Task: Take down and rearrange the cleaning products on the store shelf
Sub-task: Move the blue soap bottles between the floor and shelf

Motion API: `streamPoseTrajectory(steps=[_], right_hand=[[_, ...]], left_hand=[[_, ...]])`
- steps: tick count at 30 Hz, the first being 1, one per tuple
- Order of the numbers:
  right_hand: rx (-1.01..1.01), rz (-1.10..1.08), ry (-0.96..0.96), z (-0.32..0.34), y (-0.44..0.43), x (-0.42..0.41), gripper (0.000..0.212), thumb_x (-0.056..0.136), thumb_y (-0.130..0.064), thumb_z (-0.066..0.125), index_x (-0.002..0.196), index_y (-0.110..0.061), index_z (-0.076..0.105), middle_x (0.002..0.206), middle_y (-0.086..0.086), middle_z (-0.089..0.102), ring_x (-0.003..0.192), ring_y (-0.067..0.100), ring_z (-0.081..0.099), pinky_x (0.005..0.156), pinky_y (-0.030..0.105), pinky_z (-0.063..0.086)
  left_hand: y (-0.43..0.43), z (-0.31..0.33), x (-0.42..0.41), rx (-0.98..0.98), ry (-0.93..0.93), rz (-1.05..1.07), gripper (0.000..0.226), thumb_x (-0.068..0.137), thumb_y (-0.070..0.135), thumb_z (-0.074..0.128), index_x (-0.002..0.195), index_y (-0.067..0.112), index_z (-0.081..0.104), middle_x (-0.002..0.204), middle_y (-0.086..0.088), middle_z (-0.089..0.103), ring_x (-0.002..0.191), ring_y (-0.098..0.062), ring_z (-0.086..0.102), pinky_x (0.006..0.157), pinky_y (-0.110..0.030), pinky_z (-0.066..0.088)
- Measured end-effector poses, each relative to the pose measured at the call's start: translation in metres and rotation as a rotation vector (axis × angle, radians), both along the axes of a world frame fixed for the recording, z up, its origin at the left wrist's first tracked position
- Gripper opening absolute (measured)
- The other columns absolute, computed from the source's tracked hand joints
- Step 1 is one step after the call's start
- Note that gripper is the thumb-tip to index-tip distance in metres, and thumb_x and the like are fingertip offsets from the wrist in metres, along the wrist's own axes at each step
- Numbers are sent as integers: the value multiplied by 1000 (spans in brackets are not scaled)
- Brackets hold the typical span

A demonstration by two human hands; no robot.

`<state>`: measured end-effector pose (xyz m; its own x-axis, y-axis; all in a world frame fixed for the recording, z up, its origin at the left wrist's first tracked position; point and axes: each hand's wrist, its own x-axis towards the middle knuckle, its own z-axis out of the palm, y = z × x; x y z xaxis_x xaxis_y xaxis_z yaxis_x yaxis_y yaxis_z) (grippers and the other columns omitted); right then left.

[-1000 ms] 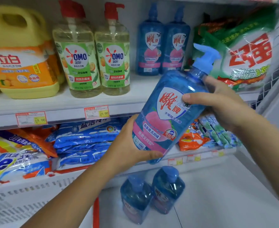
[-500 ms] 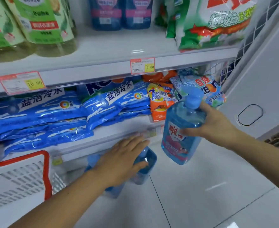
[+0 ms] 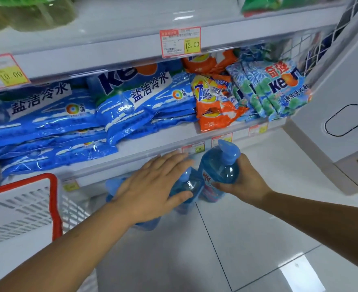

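Observation:
My right hand (image 3: 244, 182) grips a blue pump bottle (image 3: 218, 167) of dish liquid, upright and low by the floor in front of the bottom shelf. Two more blue pump bottles (image 3: 186, 184) stand on the floor just left of it. My left hand (image 3: 152, 186) lies flat with straight fingers over those two bottles, its thumb against the nearer one, and hides most of them.
The shelf (image 3: 157, 144) above holds stacked blue detergent bags (image 3: 53, 114), orange bags (image 3: 211, 102) and blue-green Keon bags (image 3: 279, 89). A white basket with a red rim (image 3: 54, 199) stands at the left. A white cabinet (image 3: 342, 114) is on the right. Grey floor tiles (image 3: 247, 239) lie below.
My right hand has lowered the bottle from shelf height down beside the two floor bottles. My left hand let go of it and now rests over those two. The view tilted down.

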<state>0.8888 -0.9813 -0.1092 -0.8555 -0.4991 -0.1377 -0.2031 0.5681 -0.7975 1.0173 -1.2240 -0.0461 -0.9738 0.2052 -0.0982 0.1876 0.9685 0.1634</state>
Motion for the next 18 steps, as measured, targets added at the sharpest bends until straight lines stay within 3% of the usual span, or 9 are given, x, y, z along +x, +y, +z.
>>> streamPoseTrajectory(steps=[2, 6, 7, 9, 11, 13, 15, 18], right_hand=[[61, 38, -13, -2, 2, -3, 91, 63, -35, 91, 131, -46, 31, 131, -8, 44, 119, 9, 53, 97, 28, 51], [146, 135, -131, 27, 8, -15, 119, 48, -70, 86, 145, -48, 21, 144, -10, 31, 134, 12, 39, 106, 40, 47], [127, 102, -154, 45, 6, -17, 118, 54, -67, 84, 149, -46, 18, 145, -10, 31, 133, 12, 39, 104, 36, 47], [-27, -44, -67, 89, 0, -21, 90, 74, -54, 73, 149, -38, 27, 137, -6, 44, 119, 10, 51, 88, 18, 48], [-252, -195, 170, 137, -12, -25, 49, 92, -39, 60, 138, -34, 43, 119, -6, 57, 105, 7, 60, 80, 16, 52], [-420, -232, 347, 178, -31, -32, 28, 99, -27, 55, 125, -36, 51, 108, -11, 60, 103, 11, 63, 83, 21, 54], [-477, -169, 466, 216, -54, -42, 28, 99, -23, 56, 121, -41, 51, 109, -13, 61, 106, 8, 62, 84, 17, 51], [-450, -80, 563, 262, -93, -72, 36, 97, -25, 57, 131, -34, 47, 118, -11, 57, 108, -1, 56, 83, 12, 47]], left_hand=[[0, 1, 1, 10, -18, 4, 79, 86, 72, 5, 156, 34, 1, 163, 15, -2, 149, -5, -2, 117, -22, -7], [1, 7, 2, 93, -93, 17, 79, 84, 74, 7, 155, 39, 0, 163, 17, -4, 149, -3, -6, 123, -30, 0], [1, 13, 1, 120, -108, 9, 78, 85, 74, 10, 154, 40, -1, 162, 19, -8, 148, -1, -10, 123, -31, 0], [0, 30, -4, 160, -103, -8, 75, 89, 71, 22, 153, 41, -4, 159, 23, -16, 145, 4, -18, 122, -25, -7], [-8, 53, -18, 161, 57, -22, 73, 92, 67, 30, 154, 41, 1, 160, 21, -12, 146, 3, -13, 118, -20, -7], [-22, 83, -41, 118, 354, -37, 69, 94, 61, 35, 154, 32, 19, 163, 9, 10, 150, -9, 7, 122, -28, 8], [-42, 122, -69, 82, 581, 24, 64, 94, 53, 40, 151, 24, 32, 160, 0, 26, 148, -16, 19, 121, -34, 17], [-73, 177, -102, 71, 746, 156, 61, 92, 50, 40, 144, 19, 43, 152, -5, 40, 142, -20, 31, 117, -34, 24]])
